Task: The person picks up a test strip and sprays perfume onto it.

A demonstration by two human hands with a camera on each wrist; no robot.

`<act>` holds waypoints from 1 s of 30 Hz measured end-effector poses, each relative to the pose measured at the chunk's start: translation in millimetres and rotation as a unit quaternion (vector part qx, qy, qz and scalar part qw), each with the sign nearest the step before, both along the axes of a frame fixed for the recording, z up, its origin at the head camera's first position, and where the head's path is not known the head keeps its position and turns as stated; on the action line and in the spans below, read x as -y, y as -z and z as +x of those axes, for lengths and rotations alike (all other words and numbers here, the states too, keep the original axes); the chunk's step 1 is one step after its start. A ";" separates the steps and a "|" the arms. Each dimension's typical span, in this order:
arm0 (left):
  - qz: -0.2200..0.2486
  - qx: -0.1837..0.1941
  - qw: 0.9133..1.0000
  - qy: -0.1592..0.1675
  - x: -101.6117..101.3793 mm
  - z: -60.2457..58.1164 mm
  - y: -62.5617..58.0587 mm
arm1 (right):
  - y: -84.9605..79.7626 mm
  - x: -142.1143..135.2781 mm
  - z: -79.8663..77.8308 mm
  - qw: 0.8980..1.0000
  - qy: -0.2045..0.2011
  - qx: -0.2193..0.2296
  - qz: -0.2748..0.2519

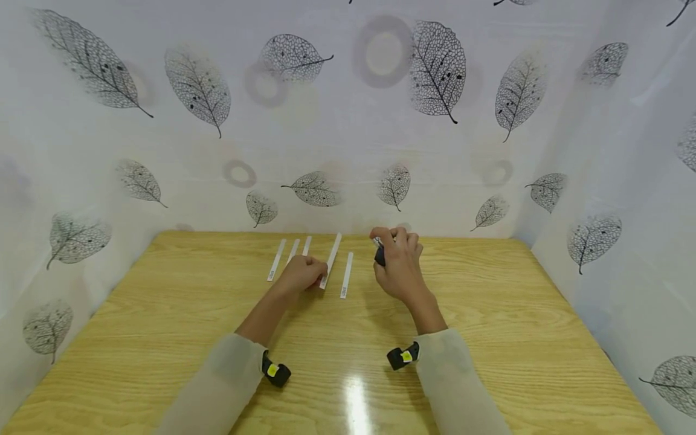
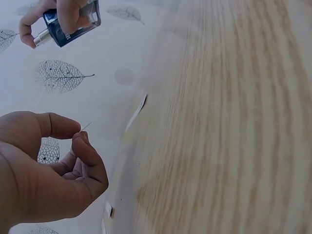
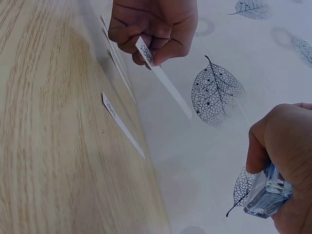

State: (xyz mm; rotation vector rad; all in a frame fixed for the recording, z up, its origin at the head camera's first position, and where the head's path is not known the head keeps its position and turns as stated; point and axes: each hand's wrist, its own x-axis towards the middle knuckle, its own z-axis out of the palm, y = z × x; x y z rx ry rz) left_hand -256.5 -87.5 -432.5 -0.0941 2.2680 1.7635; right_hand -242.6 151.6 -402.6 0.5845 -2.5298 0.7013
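Observation:
Between thumb and fingertip, my left hand (image 1: 301, 273) pinches a white paper test strip (image 1: 333, 257) near its lettered end. In the right wrist view this strip (image 3: 171, 92) slants up off the table with its far end free. My right hand (image 1: 402, 266) grips a glass perfume bottle (image 2: 73, 28) of clear and dark blue, the index finger at its silver spray top (image 2: 42, 37). The bottle is held in the air to the right of the strip, its nozzle end toward the strip's side. Below and between the hands, another lettered strip (image 1: 347, 275) lies on the table.
Several more white strips (image 1: 276, 260) lie side by side left of the left hand, partly hidden by it. The wooden table (image 1: 516, 338) ends at a pale curtain (image 1: 348, 133) printed with leaves. Each sleeve cuff carries a black wrist camera (image 1: 276, 371).

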 end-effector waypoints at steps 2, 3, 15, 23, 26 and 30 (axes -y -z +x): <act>0.009 -0.001 1.000 0.003 -0.2 2.6 -1.0 | 0.3 0.3 -0.4 1.000 0.000 0.000 0.001; 0.012 -0.003 1.000 0.005 -0.2 4.0 -1.7 | 0.5 0.4 -0.5 1.000 0.000 -0.001 0.002; 0.021 -0.015 0.999 0.041 -8.3 24.5 -14.1 | 0.9 2.5 -0.8 1.000 -0.002 -0.002 0.003; 0.036 -0.026 0.997 0.067 -14.1 35.2 -23.2 | 1.3 3.0 -1.0 1.000 0.004 -0.005 -0.001; 0.044 -0.027 0.996 0.070 -15.0 37.6 -25.2 | 1.5 2.4 -1.0 1.000 0.006 -0.007 0.001; 0.047 -0.034 0.996 0.073 -16.5 41.4 -28.3 | 1.5 2.0 -1.0 1.000 0.005 -0.008 0.005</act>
